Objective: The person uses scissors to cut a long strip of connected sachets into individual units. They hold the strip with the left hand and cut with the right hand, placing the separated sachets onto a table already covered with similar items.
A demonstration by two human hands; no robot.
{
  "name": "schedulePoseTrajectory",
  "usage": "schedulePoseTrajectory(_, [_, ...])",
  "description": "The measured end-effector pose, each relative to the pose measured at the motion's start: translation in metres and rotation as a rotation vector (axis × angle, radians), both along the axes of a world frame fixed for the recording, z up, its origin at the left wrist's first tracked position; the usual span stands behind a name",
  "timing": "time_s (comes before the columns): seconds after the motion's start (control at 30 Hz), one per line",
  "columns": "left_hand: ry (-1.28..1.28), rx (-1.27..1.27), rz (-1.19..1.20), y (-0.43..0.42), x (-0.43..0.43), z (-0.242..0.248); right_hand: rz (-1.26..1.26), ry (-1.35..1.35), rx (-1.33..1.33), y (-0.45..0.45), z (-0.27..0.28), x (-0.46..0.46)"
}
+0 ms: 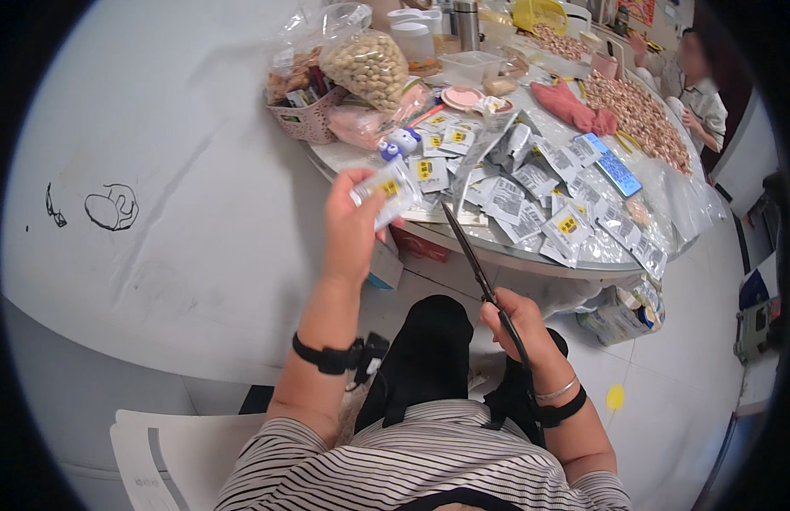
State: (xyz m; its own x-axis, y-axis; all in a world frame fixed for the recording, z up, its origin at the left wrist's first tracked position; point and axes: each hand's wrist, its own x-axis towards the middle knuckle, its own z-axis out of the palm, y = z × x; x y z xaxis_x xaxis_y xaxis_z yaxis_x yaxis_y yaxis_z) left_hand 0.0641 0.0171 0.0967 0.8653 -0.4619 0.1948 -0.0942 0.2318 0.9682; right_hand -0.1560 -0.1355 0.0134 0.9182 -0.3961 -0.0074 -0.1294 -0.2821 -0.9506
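Note:
My left hand [353,217] holds a small white sachet [388,190] with a yellow label near the table's edge. In my right hand [519,322] are black scissors [473,259], their blades pointing up and left toward the table, apart from the sachet. Many similar sachets [567,225], some label up and some with the printed back up, lie heaped on the round table [507,259]. Among them stands a long silver strip [481,156] of packaging. A purple and white toy figure [398,142] sits just beyond my left hand.
A pink basket [305,121] and a bag of peanuts [369,67] stand at the far left of the table. A phone [609,163], a red cloth [570,107] and a heap of small brownish pieces [637,118] lie rightward. Another person [698,105] sits at the far right.

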Motion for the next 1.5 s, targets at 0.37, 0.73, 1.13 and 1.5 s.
schedulePoseTrajectory(0.37, [-0.623,0.332,0.164,-0.111,0.064,0.021,0.017,-0.024,0.053,-0.003,-0.017,-0.038])
schedulePoseTrajectory(0.73, [-0.802,0.251,0.101,-0.064,-0.037,-0.009,-0.070,-0.022,0.235,-0.005,-0.010,-0.049])
schedulePoseTrajectory(1.13, [-0.486,0.090,0.020,-0.055,-0.029,-0.010,-0.024,-0.068,0.028,-0.005,-0.013,-0.050])
schedulePoseTrajectory(1.5, [0.141,-0.272,-0.186,-0.007,-0.051,-0.005,0.162,0.005,0.223,-0.012,0.012,-0.033])
